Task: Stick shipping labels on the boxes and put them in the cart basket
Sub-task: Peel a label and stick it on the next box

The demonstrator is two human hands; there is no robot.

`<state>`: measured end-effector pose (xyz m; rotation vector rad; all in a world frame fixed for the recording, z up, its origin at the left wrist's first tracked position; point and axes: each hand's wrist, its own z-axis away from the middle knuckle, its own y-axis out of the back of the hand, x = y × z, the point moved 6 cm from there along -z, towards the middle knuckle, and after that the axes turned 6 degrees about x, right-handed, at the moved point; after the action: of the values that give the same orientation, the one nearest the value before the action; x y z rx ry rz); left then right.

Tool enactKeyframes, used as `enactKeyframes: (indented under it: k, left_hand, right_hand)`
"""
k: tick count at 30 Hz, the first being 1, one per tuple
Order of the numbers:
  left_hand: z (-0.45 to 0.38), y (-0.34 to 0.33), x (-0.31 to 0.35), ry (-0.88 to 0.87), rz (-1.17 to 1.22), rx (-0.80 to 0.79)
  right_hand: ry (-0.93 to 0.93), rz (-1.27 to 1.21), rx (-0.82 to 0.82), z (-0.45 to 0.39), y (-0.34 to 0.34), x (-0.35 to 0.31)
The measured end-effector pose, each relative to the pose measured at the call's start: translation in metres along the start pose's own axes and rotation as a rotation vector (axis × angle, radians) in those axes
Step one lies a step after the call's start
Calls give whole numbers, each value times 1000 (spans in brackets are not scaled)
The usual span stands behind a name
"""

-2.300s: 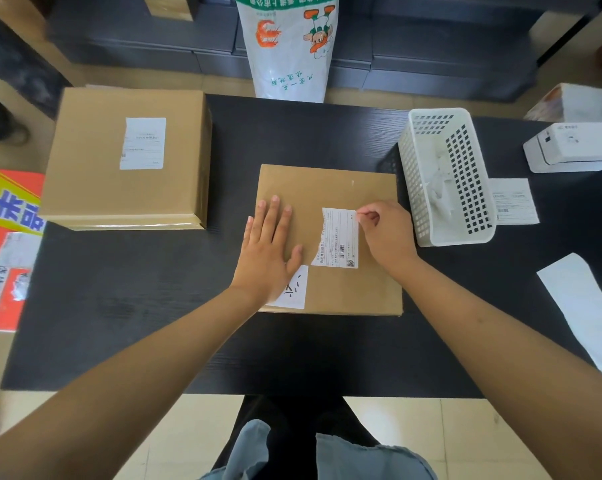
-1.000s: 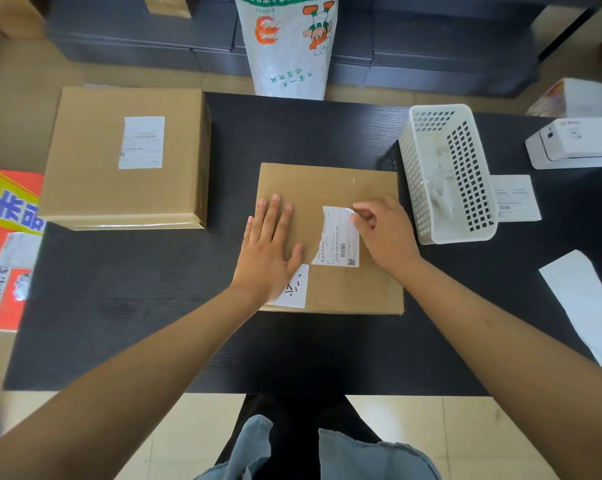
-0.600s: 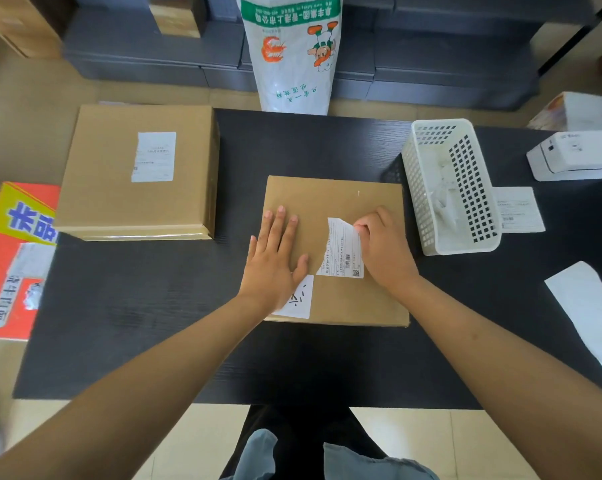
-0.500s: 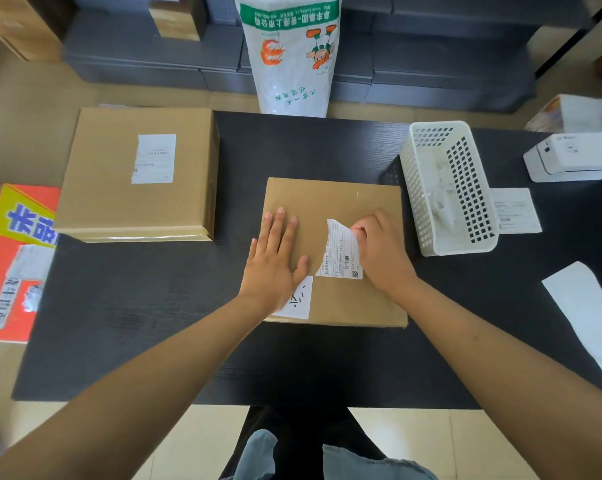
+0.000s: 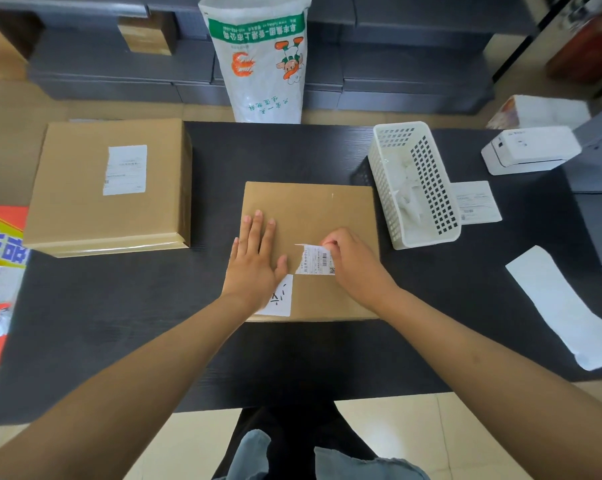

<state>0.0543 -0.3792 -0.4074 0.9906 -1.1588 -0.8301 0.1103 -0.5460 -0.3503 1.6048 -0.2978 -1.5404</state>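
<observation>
**Label half up on the middle box**

The box [image 5: 310, 216] lies flat mid-surface, right under both hands. The left hand [image 5: 254, 261] presses it with flat fingers. The right hand [image 5: 355, 261], the nearer one, pinches the label [image 5: 314, 260] by its far edge, lifted. Two boxes, one basket [image 5: 413, 183], one loose label [image 5: 477, 201] by it

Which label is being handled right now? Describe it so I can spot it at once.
On the black table, find the flat cardboard box in the middle, under both hands. The label is the white barcoded slip pinched by the right hand, its far edge curled up, unlike the flat handwritten sticker beside the left hand.
</observation>
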Motion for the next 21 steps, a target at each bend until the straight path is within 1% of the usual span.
enactKeyframes:
  k: [6, 10, 13, 14, 17, 18, 19, 21]
  left_hand:
    - [1, 1, 3, -4, -19, -1]
    - [1, 2, 3, -5, -23, -5]
    - [1, 2, 4, -9, -40, -5]
    - [1, 2, 4, -9, -45, -5]
    - [1, 1, 4, -5, -53, -3]
    - [1, 1, 5, -6, -53, -4]
    - [1, 1, 5, -7, -49, -5]
    - [1, 2, 5, -9, -46, 1]
  right_hand:
    - [-3, -113, 39, 17, 14, -3]
    - [17, -174, 162, 23, 23, -6]
    - [34, -215, 221, 30, 23, -6]
    - [38, -238, 270, 32, 25, -8]
    - [32, -331, 573, 20, 58, -11]
    - [32, -330, 630, 11, 72, -11]
    - [37, -298, 641, 2, 82, -12]
    - [53, -210, 597, -14, 93, -11]
